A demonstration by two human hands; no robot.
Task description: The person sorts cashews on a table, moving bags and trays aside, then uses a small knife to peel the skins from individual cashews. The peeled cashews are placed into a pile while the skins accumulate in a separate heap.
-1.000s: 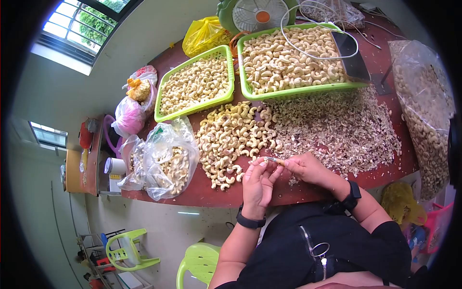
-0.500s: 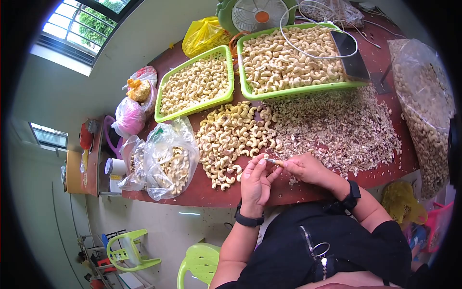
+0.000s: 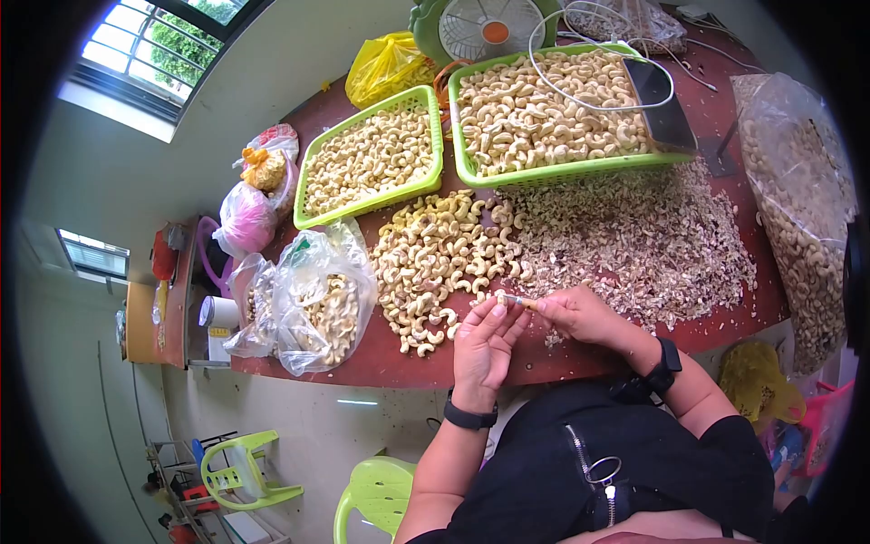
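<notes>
Near the table's front edge, my left hand (image 3: 487, 349) pinches a cashew nut (image 3: 500, 295) between thumb and fingertips. My right hand (image 3: 580, 314) is closed round the handle of a small knife (image 3: 526, 303), its short blade pointing left and meeting the nut. Just beyond my left hand lies a loose pile of cashews (image 3: 435, 258) on the red table (image 3: 408, 366). A broad heap of skin flakes (image 3: 643, 254) spreads beyond my right hand. Most of the nut is hidden by my fingers.
Two green baskets of cashews, a smaller one (image 3: 433, 179) and a larger one (image 3: 562, 173), stand at the back, with a phone (image 3: 657, 104) on the larger. A clear bag of nuts (image 3: 322, 313) sits left, a big sack (image 3: 802, 218) right. A fan (image 3: 485, 32) stands behind.
The fingers of my left hand have shifted slightly around the nut, and the knife has moved a little with my right hand. The rest looks the same.
</notes>
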